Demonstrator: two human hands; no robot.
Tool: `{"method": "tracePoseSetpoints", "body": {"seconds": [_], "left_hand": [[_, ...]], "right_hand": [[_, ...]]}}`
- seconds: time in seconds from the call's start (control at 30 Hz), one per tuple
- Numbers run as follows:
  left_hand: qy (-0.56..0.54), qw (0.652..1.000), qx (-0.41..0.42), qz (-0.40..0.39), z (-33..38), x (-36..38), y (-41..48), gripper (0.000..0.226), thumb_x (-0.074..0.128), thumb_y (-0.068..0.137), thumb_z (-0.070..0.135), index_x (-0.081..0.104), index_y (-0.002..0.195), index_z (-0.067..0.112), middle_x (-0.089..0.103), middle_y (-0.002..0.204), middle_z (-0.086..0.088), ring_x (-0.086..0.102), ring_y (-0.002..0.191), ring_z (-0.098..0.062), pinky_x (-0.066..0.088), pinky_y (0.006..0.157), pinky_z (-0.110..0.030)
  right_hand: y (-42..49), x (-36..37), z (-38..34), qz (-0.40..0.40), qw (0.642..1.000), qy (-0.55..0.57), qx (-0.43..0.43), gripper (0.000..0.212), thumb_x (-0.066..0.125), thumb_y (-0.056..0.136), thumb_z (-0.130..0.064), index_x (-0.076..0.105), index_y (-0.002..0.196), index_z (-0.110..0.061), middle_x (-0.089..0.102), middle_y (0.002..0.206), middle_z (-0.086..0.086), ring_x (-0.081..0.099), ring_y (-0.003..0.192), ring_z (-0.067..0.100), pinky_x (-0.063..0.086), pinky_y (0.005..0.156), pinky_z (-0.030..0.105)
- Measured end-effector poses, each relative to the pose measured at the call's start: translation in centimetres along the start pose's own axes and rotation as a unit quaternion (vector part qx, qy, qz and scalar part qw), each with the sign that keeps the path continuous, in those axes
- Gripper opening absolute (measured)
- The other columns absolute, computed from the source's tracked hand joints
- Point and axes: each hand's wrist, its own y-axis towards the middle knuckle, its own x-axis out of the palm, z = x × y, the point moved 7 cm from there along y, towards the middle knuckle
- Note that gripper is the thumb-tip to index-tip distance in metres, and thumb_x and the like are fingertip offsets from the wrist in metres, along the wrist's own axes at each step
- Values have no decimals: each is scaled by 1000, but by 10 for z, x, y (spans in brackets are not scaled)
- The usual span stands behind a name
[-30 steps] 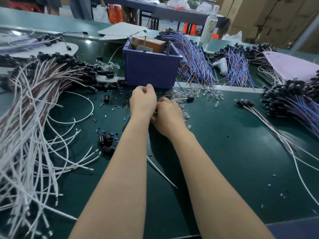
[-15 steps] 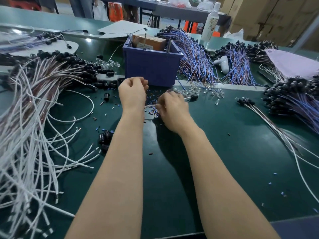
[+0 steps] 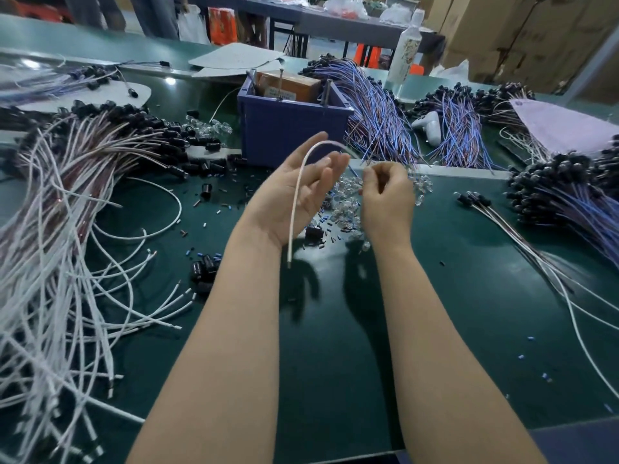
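The dark green surface [image 3: 469, 329] is matte and smooth, and nearly all of it is covered in stock. On my left sprawls the biggest thing, a loose heap of white wires [image 3: 50, 262], thin and springy, with stripped tips pointing towards me and black caps at the far ends. Behind that are bundles of blue and purple wires [image 3: 375, 112], then a square blue plastic box [image 3: 291, 128].

The left hand [image 3: 294, 195] is palm up with straight, spread fingers, gripping nothing. The right hand [image 3: 388, 199] has its fingers curled in a pinch. As far as the blur lets me tell, it pinches one end of the white wire [image 3: 294, 209]. That wire is up in the air between the hands. It arches over the left fingertips and hangs down across the palm to a bare metal tip above the surface.

Below the hands lies a scatter of small clear bulbs [image 3: 345, 202], glassy and rounded, then stubby black caps [image 3: 204, 266] and tiny blue bits.

I judge this piece is only being started. Only a few capped wires [image 3: 475, 200] lie apart on my right, so most of the heap is left to do.
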Motion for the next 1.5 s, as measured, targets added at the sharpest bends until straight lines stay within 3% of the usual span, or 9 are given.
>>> {"method": "tracePoseSetpoints", "body": {"seconds": [0.13,0.27,0.4,0.57,0.73,0.83,0.93,1.33,1.5], "left_hand": [[212,973,81,39,-1,-2,7,19,55,93,10,64,109,16,62,84,3,62,73,-8,54,65,-14],[405,842,265,238,33,-17,-6,39,32,104,33,67,101,15,60,85,8,51,73,4,40,70,-6],[112,905,278,302,46,-40,-15,34,31,104,36,46,82,15,56,58,5,57,53,-8,46,57,-22],[85,867,268,412,52,-55,-28,41,41,95,55,39,91,14,37,70,1,28,46,-10,27,40,-20],[114,867,272,401,53,-53,-29,66,22,93,67,29,140,21,50,130,-6,47,127,-30,38,108,-47],[156,861,260,408,55,-54,-24,64,17,99,55,60,96,8,57,76,1,61,76,-20,48,78,-35],[193,851,266,411,55,-57,-20,50,32,103,36,44,59,15,40,48,7,32,41,-9,27,47,-23],[135,828,307,450,80,-67,-26,23,40,96,10,52,77,16,46,67,4,35,52,-10,28,53,-23],[175,836,295,428,74,-52,-11,16,48,93,9,51,79,14,49,71,2,37,57,-11,32,57,-23]], "right_hand": [[-8,24,8,-100,993,-57,11,12,52,95,-13,60,99,-5,60,86,1,55,82,17,43,78,28],[-9,26,11,-119,989,-85,15,14,54,95,-16,62,99,-6,60,87,1,56,86,17,42,81,27],[-8,19,9,-132,986,-98,14,6,53,95,-18,57,93,-14,58,85,-2,55,84,15,38,73,21],[-4,11,-9,-166,976,-137,-36,5,55,92,-19,56,88,-17,52,71,-13,50,69,6,33,58,13],[-7,10,-18,-210,962,-166,-47,4,58,90,-20,59,86,-18,53,70,-12,48,63,-2,37,52,5],[-13,17,-15,-273,941,-198,-33,4,58,91,-20,60,88,-19,57,71,-11,52,63,-1,39,54,9],[-16,18,-13,-311,943,-120,21,12,51,92,-10,57,98,-18,66,78,-5,65,72,8,54,68,26],[1,3,-40,-154,976,-130,-85,22,52,97,-31,70,106,-21,58,98,1,52,84,9,42,79,26],[16,25,-27,-68,996,20,46,27,39,101,-18,63,111,-11,60,77,0,58,68,10,47,66,24]]}}
